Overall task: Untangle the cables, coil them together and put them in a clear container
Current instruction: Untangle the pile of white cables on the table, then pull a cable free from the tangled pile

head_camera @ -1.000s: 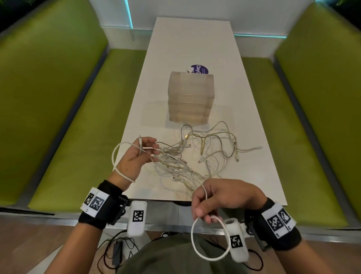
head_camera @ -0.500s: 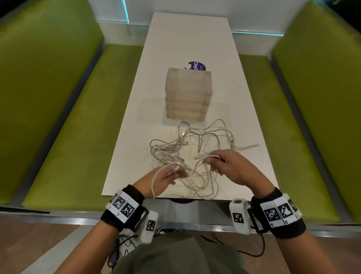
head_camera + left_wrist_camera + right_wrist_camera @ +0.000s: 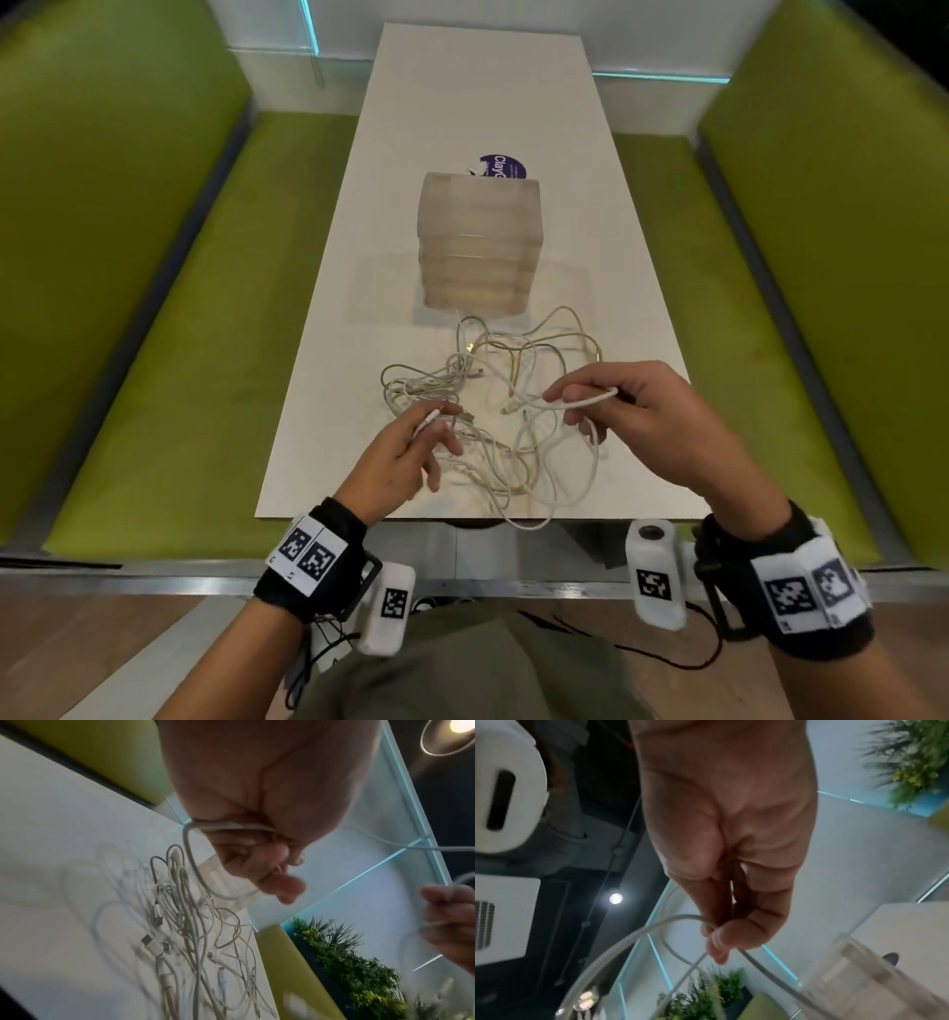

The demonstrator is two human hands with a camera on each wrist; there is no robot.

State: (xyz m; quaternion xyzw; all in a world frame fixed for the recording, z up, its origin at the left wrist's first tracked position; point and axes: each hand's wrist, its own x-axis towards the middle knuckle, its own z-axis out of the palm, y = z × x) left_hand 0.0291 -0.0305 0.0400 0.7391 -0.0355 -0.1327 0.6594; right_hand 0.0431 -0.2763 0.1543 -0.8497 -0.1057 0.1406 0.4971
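Now both hands have come up from the near edge to sit over the tangle: the left hand (image 3: pixel 398 460) pinches a white cable (image 3: pixel 575 406) by its plug end, and the right hand (image 3: pixel 652 411) pinches a stretch of it, drawn taut between them. Untangling is barely begun; the cable heap (image 3: pixel 488 390) lies loose on the white worktop (image 3: pixel 462 92). At 12 o'clock of it stands the clear container (image 3: pixel 480 241). Green benches (image 3: pixel 154 308) flank both sides.

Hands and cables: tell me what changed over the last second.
Both hands moved in over the table. The right hand came up from below its edge, still pinching the white cable; the left hand still holds it. Tangle and clear containers stayed put.
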